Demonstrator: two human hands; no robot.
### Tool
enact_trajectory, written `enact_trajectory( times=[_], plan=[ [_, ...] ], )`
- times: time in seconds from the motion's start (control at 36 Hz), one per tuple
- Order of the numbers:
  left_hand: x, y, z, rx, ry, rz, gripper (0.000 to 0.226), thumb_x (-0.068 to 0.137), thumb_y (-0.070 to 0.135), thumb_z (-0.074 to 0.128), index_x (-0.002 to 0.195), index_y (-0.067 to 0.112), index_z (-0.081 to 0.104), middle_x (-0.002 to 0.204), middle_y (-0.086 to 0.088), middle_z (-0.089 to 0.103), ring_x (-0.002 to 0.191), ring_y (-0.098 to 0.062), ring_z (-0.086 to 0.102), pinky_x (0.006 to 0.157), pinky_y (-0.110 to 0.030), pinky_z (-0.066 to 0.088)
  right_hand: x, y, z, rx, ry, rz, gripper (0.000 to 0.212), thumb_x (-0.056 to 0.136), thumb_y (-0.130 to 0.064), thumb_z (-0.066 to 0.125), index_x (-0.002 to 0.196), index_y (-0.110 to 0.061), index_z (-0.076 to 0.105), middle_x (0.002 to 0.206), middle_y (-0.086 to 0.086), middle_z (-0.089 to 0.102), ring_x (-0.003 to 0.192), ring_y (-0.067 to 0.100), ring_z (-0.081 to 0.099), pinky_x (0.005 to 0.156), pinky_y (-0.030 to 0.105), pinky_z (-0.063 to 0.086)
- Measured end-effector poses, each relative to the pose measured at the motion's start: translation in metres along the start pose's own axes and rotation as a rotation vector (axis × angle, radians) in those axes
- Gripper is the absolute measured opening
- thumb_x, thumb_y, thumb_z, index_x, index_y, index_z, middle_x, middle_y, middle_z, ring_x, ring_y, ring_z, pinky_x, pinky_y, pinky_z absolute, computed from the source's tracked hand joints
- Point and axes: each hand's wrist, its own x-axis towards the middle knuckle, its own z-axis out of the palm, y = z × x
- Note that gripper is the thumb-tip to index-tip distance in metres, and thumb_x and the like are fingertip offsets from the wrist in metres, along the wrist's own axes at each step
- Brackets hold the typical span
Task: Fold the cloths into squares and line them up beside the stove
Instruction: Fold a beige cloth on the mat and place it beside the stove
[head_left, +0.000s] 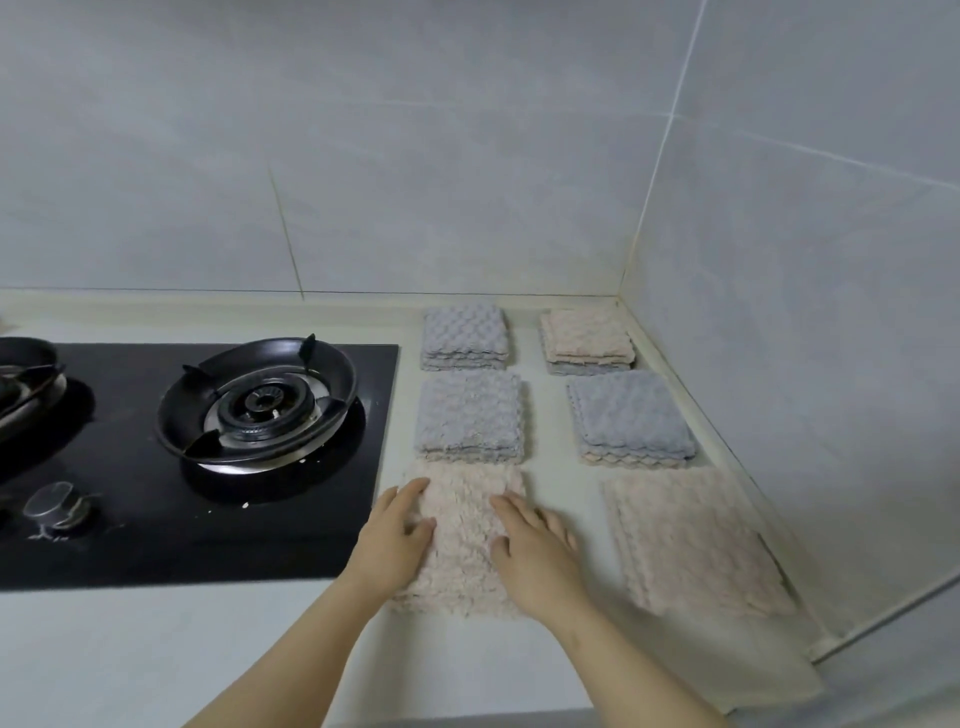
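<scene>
Both hands lie flat on a folded pink cloth (462, 525): the left hand (395, 535) on its left edge, the right hand (535, 551) on its right half, fingers straight and gripping nothing. This cloth sits on the counter (208, 649) just beside the stove (197, 467), nearest in a column with a middle grey cloth (470, 415) and a far grey cloth (464, 335). A second column to the right holds a large pink cloth (691, 540), a grey-topped cloth (628, 415) and a pink-topped cloth (586, 340), close to the tiled wall (805, 312).
</scene>
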Motion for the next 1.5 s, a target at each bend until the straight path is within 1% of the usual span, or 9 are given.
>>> enact_trajectory(
  times=[0.14,0.28,0.39,0.61,0.78,0.92,1.17,1.36,1.5],
  plan=[
    [-0.001,0.006,0.006,0.083,-0.022,-0.051,0.049,0.093,0.021,0.048,0.14,0.026,0.034,0.132,-0.002,0.039,0.125,-0.029,0.041,0.102,-0.033,0.033,0.0,0.007,-0.012,0.093,-0.012,0.011,0.049,0.092,-0.024,0.041,0.14,-0.032,0.034,0.15,-0.012,0.029,0.136,0.015,0.025,0.11,0.029,0.018],
    [0.003,0.033,-0.011,0.182,0.229,-0.047,0.054,0.087,0.024,0.053,0.138,0.032,0.035,0.146,-0.001,0.028,0.129,-0.031,0.029,0.104,-0.04,0.029,0.012,0.006,-0.033,0.333,0.103,0.086,0.033,0.086,-0.018,0.051,0.118,-0.021,0.055,0.117,-0.002,0.061,0.108,0.019,0.055,0.093,0.027,0.042],
    [0.028,0.05,-0.024,0.045,0.188,-0.005,0.044,0.089,0.02,0.052,0.132,0.025,0.046,0.142,-0.002,0.036,0.129,-0.025,0.033,0.103,-0.036,0.033,0.032,0.002,-0.046,0.393,0.181,0.125,0.031,0.088,-0.017,0.052,0.119,-0.019,0.054,0.103,-0.005,0.058,0.106,0.018,0.057,0.091,0.03,0.044],
    [0.095,0.076,-0.038,-0.085,0.09,0.046,0.038,0.093,0.016,0.05,0.13,0.019,0.046,0.14,-0.004,0.041,0.102,-0.012,0.043,0.082,-0.026,0.037,0.074,0.013,-0.079,0.158,0.271,0.209,0.031,0.09,-0.023,0.049,0.121,-0.024,0.054,0.126,-0.003,0.057,0.124,0.02,0.04,0.098,0.029,0.034],
    [0.142,0.106,-0.039,-0.067,0.026,0.067,0.041,0.093,0.014,0.048,0.133,0.015,0.044,0.141,-0.006,0.041,0.112,-0.021,0.048,0.079,-0.026,0.037,0.11,0.023,-0.098,0.211,0.27,0.259,0.032,0.088,-0.023,0.05,0.12,-0.022,0.055,0.125,0.002,0.059,0.117,0.024,0.049,0.101,0.036,0.039],
    [0.181,0.116,-0.037,-0.01,0.031,0.048,0.038,0.094,0.015,0.047,0.132,0.015,0.045,0.133,-0.011,0.046,0.09,-0.019,0.047,0.076,-0.029,0.043,0.142,0.034,-0.112,0.253,0.255,0.251,0.035,0.09,-0.021,0.047,0.124,-0.02,0.053,0.121,0.002,0.057,0.118,0.023,0.047,0.092,0.03,0.043],
    [0.251,0.112,-0.033,0.095,0.268,-0.116,0.049,0.09,0.025,0.049,0.136,0.015,0.039,0.139,-0.016,0.038,0.111,-0.036,0.051,0.096,-0.046,0.045,0.215,0.063,-0.132,0.195,0.23,0.229,0.035,0.089,-0.018,0.048,0.124,-0.015,0.052,0.129,0.005,0.054,0.119,0.026,0.047,0.09,0.031,0.04],
    [0.298,0.096,-0.022,-0.077,0.16,-0.353,0.069,0.091,0.037,0.051,0.147,0.019,0.014,0.143,-0.02,0.031,0.121,-0.042,0.041,0.096,-0.045,0.043,0.261,0.086,-0.133,0.226,0.251,0.262,0.038,0.087,-0.017,0.05,0.126,-0.016,0.051,0.123,0.007,0.057,0.112,0.026,0.052,0.088,0.032,0.041],
    [0.321,0.08,-0.014,-0.195,0.171,-0.445,0.075,0.084,0.036,0.061,0.144,0.021,0.018,0.138,-0.018,0.041,0.116,-0.04,0.047,0.1,-0.049,0.041,0.28,0.1,-0.126,0.336,0.242,0.285,0.038,0.087,-0.016,0.051,0.125,-0.017,0.051,0.116,0.009,0.059,0.104,0.029,0.056,0.085,0.034,0.044]
  ],
)
